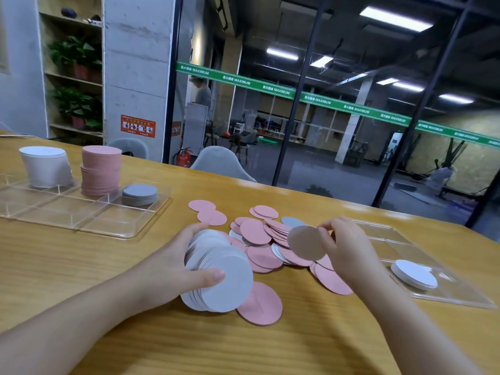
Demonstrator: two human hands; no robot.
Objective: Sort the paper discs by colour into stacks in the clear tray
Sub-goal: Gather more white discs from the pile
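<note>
A loose heap of pink discs with a few white and grey ones lies mid-table. My left hand grips a thick fanned bundle of white discs on its side, thumb across the front. My right hand pinches a single pale disc lifted above the heap. The clear tray at the left holds a tall white stack, a tall pink stack and a low grey stack.
A second clear tray at the right carries a short white stack. Two pink discs lie apart from the heap. Grey chairs stand behind the wooden table, in front of a glass wall.
</note>
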